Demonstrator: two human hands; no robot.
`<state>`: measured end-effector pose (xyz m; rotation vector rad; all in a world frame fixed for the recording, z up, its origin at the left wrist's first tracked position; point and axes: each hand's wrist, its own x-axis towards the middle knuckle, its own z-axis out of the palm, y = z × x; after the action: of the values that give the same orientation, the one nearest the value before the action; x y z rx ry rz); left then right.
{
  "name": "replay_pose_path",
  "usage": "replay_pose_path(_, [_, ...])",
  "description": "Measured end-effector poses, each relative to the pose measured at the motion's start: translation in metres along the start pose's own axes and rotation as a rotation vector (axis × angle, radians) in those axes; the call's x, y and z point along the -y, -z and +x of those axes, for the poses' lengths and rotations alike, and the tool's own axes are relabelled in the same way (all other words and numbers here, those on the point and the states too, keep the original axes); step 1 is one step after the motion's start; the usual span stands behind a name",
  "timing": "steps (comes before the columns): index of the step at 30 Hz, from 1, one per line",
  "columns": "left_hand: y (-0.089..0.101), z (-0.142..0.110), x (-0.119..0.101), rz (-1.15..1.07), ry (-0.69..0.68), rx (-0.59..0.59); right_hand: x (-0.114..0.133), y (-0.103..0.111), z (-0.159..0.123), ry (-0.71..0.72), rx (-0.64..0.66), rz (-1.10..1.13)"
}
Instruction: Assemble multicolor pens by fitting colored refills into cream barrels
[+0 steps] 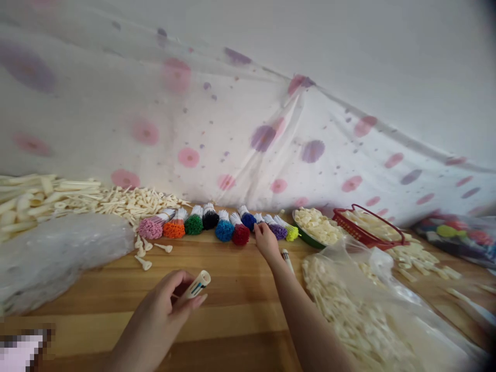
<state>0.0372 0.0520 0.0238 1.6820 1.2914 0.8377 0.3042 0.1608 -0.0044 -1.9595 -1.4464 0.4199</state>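
My left hand (165,305) is closed around a cream multicolour pen barrel (200,283) with coloured marks in its side; its open end points up and right. Farther forward, my right hand (266,240) reaches into a row of pen refill bundles, thumb and fingers pinched at one whose colour they cover. White stems stick up behind those fingers. Left of that hand sit the dark blue bundle (248,221), the red bundle (241,234) and several others; to its right are the purple bundle (280,232) and the yellow bundle (292,233). Another pen barrel (287,260) lies beside my right wrist.
Cream cone-shaped pieces (132,201) and long cream tubes (31,201) are heaped at left behind a clear plastic bag (73,258). At right stand a green bowl (310,239), a red basket (358,232) and a bag of cream parts (360,310). A spotted sheet (240,134) hangs behind.
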Motion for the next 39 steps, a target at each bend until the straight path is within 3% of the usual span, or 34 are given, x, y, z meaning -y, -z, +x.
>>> replay_pose_path(9, [-0.001, 0.003, 0.005, -0.032, -0.017, 0.002, 0.026, -0.002, 0.008, 0.009, 0.210, -0.302])
replay_pose_path(17, [0.000, 0.004, 0.007, -0.030, 0.004, -0.015, 0.014, 0.003, 0.023, 0.016, 0.353, -0.136])
replay_pose_path(30, [-0.003, 0.002, 0.006, -0.035, -0.026, -0.008, -0.008, -0.006, -0.010, -0.068, 0.326, 0.414])
replay_pose_path(39, [-0.001, 0.002, 0.003, -0.009, -0.017, 0.005, -0.008, 0.000, -0.006, -0.136, 0.253, 0.373])
